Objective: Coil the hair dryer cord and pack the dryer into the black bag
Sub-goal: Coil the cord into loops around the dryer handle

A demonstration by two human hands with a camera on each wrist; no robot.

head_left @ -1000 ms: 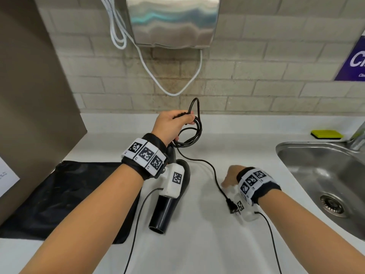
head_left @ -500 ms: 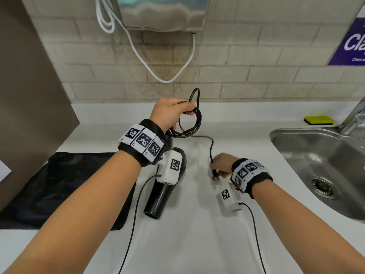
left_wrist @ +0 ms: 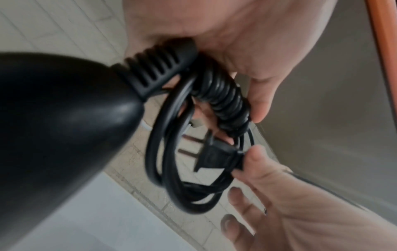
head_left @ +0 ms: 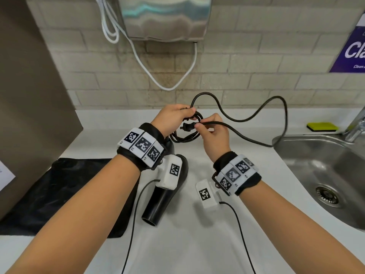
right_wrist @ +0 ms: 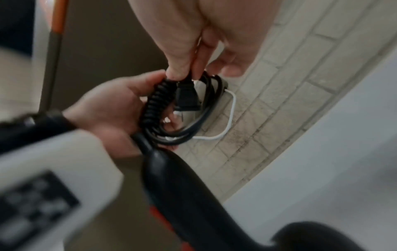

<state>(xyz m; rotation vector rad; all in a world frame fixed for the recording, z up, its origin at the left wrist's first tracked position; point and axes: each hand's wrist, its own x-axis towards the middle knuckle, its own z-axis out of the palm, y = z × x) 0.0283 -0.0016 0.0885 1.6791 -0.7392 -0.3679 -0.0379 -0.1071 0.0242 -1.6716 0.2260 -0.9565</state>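
Observation:
The black hair dryer [head_left: 165, 196] hangs nozzle-down just over the white counter, partly hidden by my left wrist. My left hand [head_left: 173, 115] grips the wound bundle of black cord [left_wrist: 223, 105] at the handle's end. My right hand [head_left: 209, 131] pinches the plug [left_wrist: 212, 158] between thumb and forefinger, its prongs pointing into the cord loops [right_wrist: 193, 125]. The rest of the cord [head_left: 256, 115] arcs up and right toward the sink. The black bag [head_left: 65, 192] lies flat on the counter at the left.
A steel sink [head_left: 324, 175] with a tap sits at the right, a yellow-green sponge [head_left: 322, 126] behind it. A metal hand dryer [head_left: 166, 18] with a white cable [head_left: 169, 84] hangs on the tiled wall. A brown panel [head_left: 29, 95] borders the left.
My right hand has lifted the plug from the counter up to the coil held by my left hand. The slack cord now swings out to the right. The camera view has shifted slightly.

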